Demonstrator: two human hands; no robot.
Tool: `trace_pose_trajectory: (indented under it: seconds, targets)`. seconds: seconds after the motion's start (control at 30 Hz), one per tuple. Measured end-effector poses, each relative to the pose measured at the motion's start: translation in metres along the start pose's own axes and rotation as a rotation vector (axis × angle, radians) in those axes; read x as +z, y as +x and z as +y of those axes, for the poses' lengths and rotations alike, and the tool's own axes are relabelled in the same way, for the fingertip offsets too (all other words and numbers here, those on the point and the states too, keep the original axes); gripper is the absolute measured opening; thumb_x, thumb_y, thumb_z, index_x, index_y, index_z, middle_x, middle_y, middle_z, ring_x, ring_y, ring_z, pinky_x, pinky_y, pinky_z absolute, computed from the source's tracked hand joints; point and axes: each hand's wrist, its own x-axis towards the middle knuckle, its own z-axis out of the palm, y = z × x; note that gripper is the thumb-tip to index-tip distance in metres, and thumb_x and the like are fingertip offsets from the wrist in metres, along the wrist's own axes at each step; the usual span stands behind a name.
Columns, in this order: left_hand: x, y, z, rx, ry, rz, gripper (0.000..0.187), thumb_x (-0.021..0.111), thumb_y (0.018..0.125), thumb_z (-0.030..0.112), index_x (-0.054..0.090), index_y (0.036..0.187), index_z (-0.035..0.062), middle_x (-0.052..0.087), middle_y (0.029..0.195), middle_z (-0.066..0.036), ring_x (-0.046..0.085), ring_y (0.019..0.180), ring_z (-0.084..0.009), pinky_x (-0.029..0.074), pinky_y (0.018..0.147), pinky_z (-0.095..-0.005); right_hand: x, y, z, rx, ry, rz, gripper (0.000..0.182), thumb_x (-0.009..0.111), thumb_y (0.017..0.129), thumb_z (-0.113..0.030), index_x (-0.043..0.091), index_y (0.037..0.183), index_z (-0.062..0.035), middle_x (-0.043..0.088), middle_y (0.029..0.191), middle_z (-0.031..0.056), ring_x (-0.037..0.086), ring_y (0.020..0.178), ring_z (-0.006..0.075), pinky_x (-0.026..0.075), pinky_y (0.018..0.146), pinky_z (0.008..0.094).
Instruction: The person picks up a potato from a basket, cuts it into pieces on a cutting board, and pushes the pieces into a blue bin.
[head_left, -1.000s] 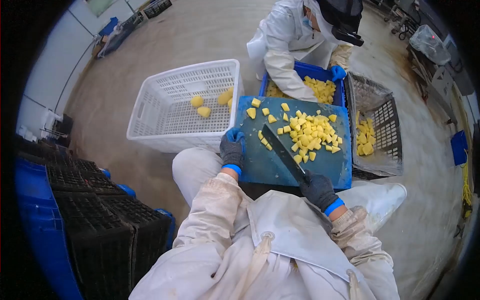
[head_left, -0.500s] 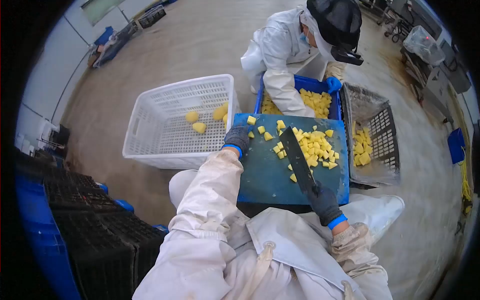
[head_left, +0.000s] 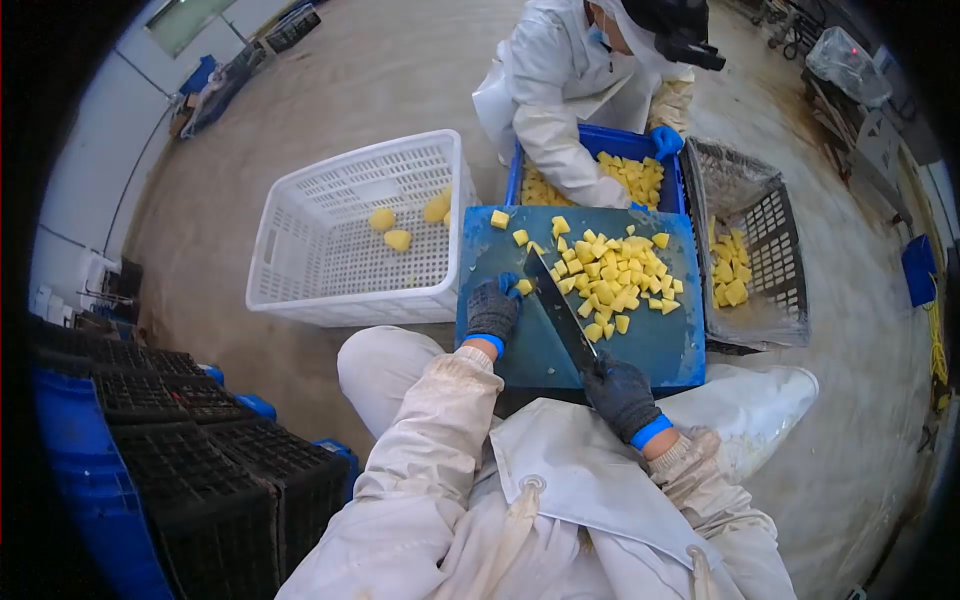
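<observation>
My right hand [head_left: 622,398], in a dark glove, grips a wide-bladed kitchen knife [head_left: 563,315]. Its blade rests slanted over the blue cutting board [head_left: 540,365], tip pointing away and to the left. At the board's left side, my gloved left hand [head_left: 493,310] has its fingertips closed on a small yellow potato piece [head_left: 524,287], just left of the blade. A pile of potato chunks [head_left: 615,275] lies right of the knife. A few loose pieces, one of them a potato cube [head_left: 500,219], are spread along the far left of the board.
Left of the board stands a white crate [head_left: 350,305] with several peeled potatoes [head_left: 398,240]. Beyond it, a co-worker [head_left: 555,90] reaches into a blue crate [head_left: 600,135] of chunks. A lined black crate [head_left: 775,250] with potato pieces is at right; black crates [head_left: 215,490] stand lower left.
My left hand has moved from the board's left edge inward and nearer to me, onto a potato piece. The knife has shifted left, and its tip now lies left of the pile.
</observation>
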Motion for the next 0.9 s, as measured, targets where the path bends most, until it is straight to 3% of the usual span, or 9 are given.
trace_pose_trajectory:
  seconds: [0.23, 0.3, 0.4, 0.47, 0.53, 0.6, 0.67, 0.77, 0.9]
  targets:
    - [0.012, 0.002, -0.008, -0.003, -0.063, 0.044, 0.024, 0.061, 0.078, 0.021, 0.064, 0.101, 0.0125, 0.062, 0.096, -0.017, 0.058, 0.091, -0.0368, 0.046, 0.082, -0.0447, 0.030, 0.011, 0.013, -0.009, -0.120, -0.084, 0.029, 0.050, 0.085, -0.027, 0.058, 0.095, -0.0015, 0.063, 0.079, 0.0225, 0.062, 0.077, 0.0391, 0.049, 0.070, 0.0473]
    - [0.007, 0.004, -0.005, -0.021, -0.059, 0.048, 0.024, 0.060, 0.078, 0.020, 0.064, 0.100, 0.0127, 0.062, 0.095, -0.018, 0.058, 0.090, -0.0368, 0.046, 0.081, -0.0446, 0.022, 0.015, 0.002, 0.081, -0.069, -0.115, 0.034, 0.049, 0.085, -0.028, 0.058, 0.098, 0.0015, 0.063, 0.080, 0.0235, 0.062, 0.078, 0.0389, 0.049, 0.070, 0.0471]
    - [-0.006, 0.010, -0.009, 0.127, -0.003, -0.031, 0.028, 0.059, 0.078, 0.020, 0.063, 0.104, 0.0134, 0.061, 0.104, -0.016, 0.056, 0.098, -0.0364, 0.045, 0.084, -0.0450, 0.015, 0.010, 0.008, 0.054, 0.039, -0.050, 0.037, 0.049, 0.086, -0.031, 0.058, 0.100, 0.0026, 0.062, 0.080, 0.0236, 0.061, 0.078, 0.0392, 0.049, 0.071, 0.0468]
    - [-0.009, 0.016, -0.017, 0.388, 0.170, 0.137, 0.034, 0.060, 0.077, 0.019, 0.057, 0.111, 0.0132, 0.054, 0.115, -0.018, 0.054, 0.100, -0.0388, 0.044, 0.085, -0.0459, 0.007, 0.004, 0.014, 0.059, 0.031, -0.012, 0.038, 0.049, 0.086, -0.032, 0.059, 0.100, 0.0015, 0.062, 0.080, 0.0235, 0.061, 0.078, 0.0396, 0.048, 0.071, 0.0471]
    - [-0.011, 0.017, -0.024, 0.353, 0.166, 0.175, 0.035, 0.060, 0.077, 0.019, 0.056, 0.112, 0.0131, 0.053, 0.115, -0.019, 0.053, 0.100, -0.0394, 0.044, 0.085, -0.0467, -0.006, 0.001, 0.015, 0.063, 0.024, 0.033, 0.038, 0.049, 0.086, -0.033, 0.059, 0.101, 0.0003, 0.062, 0.081, 0.0235, 0.061, 0.078, 0.0399, 0.048, 0.071, 0.0475]
    - [-0.008, 0.019, -0.028, 0.321, 0.163, 0.211, 0.037, 0.060, 0.077, 0.020, 0.055, 0.113, 0.0131, 0.052, 0.116, -0.019, 0.052, 0.100, -0.0401, 0.043, 0.085, -0.0475, -0.021, 0.002, 0.013, 0.070, -0.063, -0.080, 0.038, 0.049, 0.086, -0.034, 0.060, 0.102, -0.0015, 0.063, 0.081, 0.0233, 0.061, 0.078, 0.0403, 0.048, 0.070, 0.0481]
    - [-0.007, 0.016, -0.027, 0.165, 0.118, 0.074, 0.030, 0.059, 0.078, 0.024, 0.059, 0.106, 0.0118, 0.055, 0.113, -0.014, 0.050, 0.105, -0.0360, 0.040, 0.090, -0.0458, -0.017, 0.004, 0.019, 0.048, -0.043, -0.069, 0.038, 0.049, 0.086, -0.034, 0.059, 0.102, -0.0017, 0.063, 0.081, 0.0231, 0.061, 0.077, 0.0401, 0.048, 0.070, 0.0483]
    - [-0.015, 0.018, -0.011, 0.103, 0.108, -0.047, 0.025, 0.059, 0.078, 0.024, 0.061, 0.099, 0.0110, 0.058, 0.104, -0.014, 0.053, 0.101, -0.0348, 0.040, 0.090, -0.0445, -0.012, 0.012, 0.021, 0.013, -0.024, -0.073, 0.038, 0.049, 0.085, -0.034, 0.059, 0.103, -0.0023, 0.063, 0.080, 0.0226, 0.061, 0.077, 0.0396, 0.048, 0.069, 0.0484]
    - [-0.013, 0.019, -0.003, 0.102, 0.205, -0.051, 0.024, 0.059, 0.078, 0.025, 0.063, 0.097, 0.0109, 0.059, 0.098, -0.014, 0.054, 0.099, -0.0334, 0.041, 0.089, -0.0441, -0.016, 0.027, 0.019, -0.063, -0.095, -0.107, 0.035, 0.049, 0.084, -0.033, 0.059, 0.103, -0.0044, 0.063, 0.079, 0.0217, 0.062, 0.076, 0.0381, 0.048, 0.069, 0.0480]
